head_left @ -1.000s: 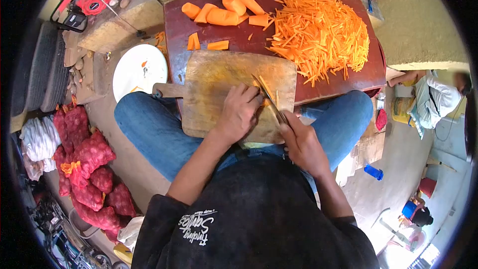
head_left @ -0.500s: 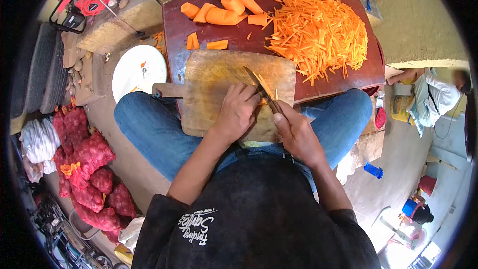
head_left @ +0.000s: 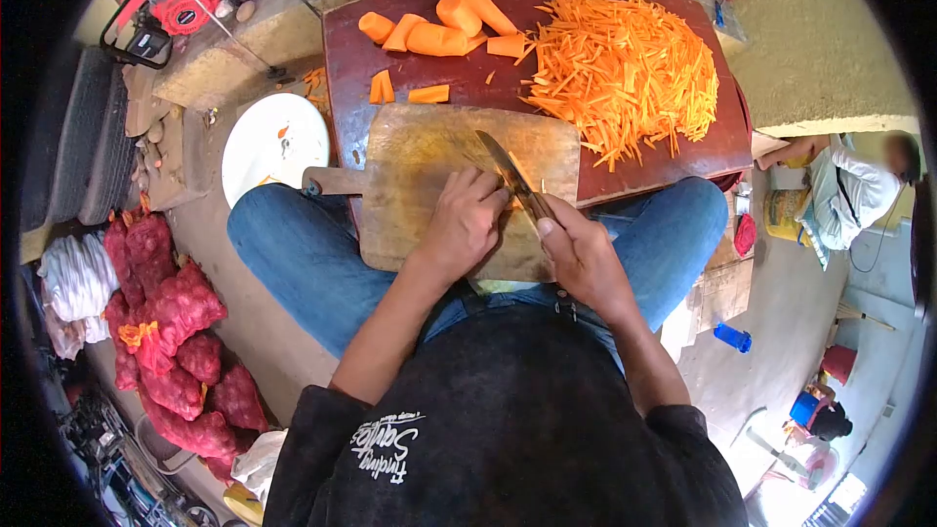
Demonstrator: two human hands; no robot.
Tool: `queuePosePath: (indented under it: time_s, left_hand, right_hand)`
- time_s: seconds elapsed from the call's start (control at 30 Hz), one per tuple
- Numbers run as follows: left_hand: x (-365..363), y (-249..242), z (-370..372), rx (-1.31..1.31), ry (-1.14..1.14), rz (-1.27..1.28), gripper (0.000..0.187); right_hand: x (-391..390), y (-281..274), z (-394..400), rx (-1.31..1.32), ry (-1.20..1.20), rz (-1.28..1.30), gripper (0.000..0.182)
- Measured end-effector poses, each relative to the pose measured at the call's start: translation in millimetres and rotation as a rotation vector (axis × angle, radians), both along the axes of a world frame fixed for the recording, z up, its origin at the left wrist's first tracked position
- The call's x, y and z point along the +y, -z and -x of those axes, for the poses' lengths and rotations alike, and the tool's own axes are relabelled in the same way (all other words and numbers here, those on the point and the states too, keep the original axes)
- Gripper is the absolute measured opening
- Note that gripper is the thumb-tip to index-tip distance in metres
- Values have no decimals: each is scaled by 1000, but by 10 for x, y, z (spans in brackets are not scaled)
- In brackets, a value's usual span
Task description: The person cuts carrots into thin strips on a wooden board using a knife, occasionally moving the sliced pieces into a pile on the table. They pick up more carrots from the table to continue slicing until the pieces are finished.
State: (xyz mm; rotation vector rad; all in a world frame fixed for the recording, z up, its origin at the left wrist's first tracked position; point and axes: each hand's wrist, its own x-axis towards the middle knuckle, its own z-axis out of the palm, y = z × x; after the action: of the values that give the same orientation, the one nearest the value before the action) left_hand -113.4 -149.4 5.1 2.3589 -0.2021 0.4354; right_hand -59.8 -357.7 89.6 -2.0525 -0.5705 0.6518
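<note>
Knife (head_left: pixel 503 160) has advanced over the board (head_left: pixel 410 151), gripped by my right hand (head_left: pixel 589 259); left hand (head_left: pixel 461 222) curled, contents indiscernible.

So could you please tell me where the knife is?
In the head view, the knife is in the right hand, over the board, beside the left hand.
</note>
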Motion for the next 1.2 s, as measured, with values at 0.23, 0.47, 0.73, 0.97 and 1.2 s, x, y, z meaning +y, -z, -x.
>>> queuePosePath:
  time_s: [0.23,0.47,0.73,0.97,1.2]
  left_hand:
    - [15,-59,11,10,27,-9,32]
    - [6,-75,48,-39,7,-51,25]
    - [-22,74,51,-75,-23,-125,22]
    - [-2,31,84,-12,-37,-119,20]
    - [0,43,103,7,-40,-118,22]
  right_hand:
    - [9,49,80,-28,8,-27,37]
    - [-33,-120,122,58,21,30,34]
    - [113,-23,53,-39,0,51,33]
    - [51,-62,153,-2,15,44,35]
    - [61,-61,112,-9,16,38,35]
